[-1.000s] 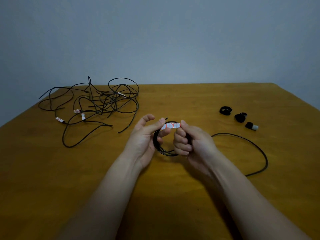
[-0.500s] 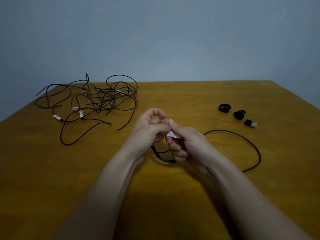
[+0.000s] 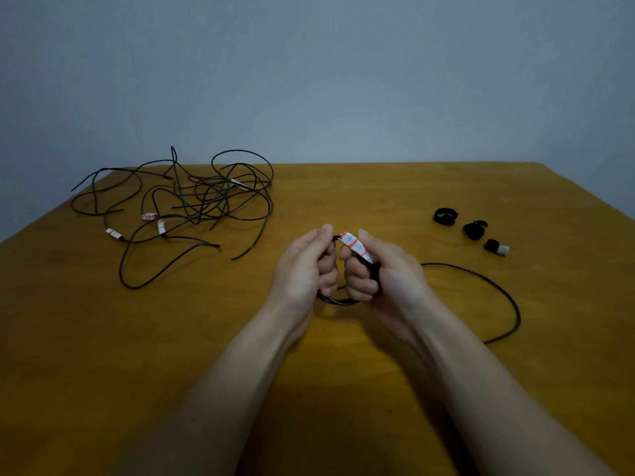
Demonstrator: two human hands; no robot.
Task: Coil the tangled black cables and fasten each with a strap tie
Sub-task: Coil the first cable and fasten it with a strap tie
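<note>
Left hand (image 3: 302, 266) and right hand (image 3: 381, 269) each have a closed grip on one small coil (image 3: 338, 300) of black cable, held between them just above the surface (image 3: 137, 355). The fingers of both are curled round the loops and the thumbs press on top. Only the coil's bottom arc shows below the knuckles.

The surface is amber-brown wood, with a plain grey wall (image 3: 309, 80) behind it. At its far left lies the tangle (image 3: 192, 204) of black cables, loops crossing over one another, well apart from the hands. From the right hand the cable's loose tail (image 3: 508, 297) sweeps out to the right in a wide curve, lying flat. Far right, three black strap ties (image 3: 474, 230) sit in a slanting row, the nearest one with a pale end. A white tag (image 3: 357, 247) with red marks sits on the cable at the top of the coil, beside the right thumb. Similar small tags (image 3: 149, 216) dot the tangle.
</note>
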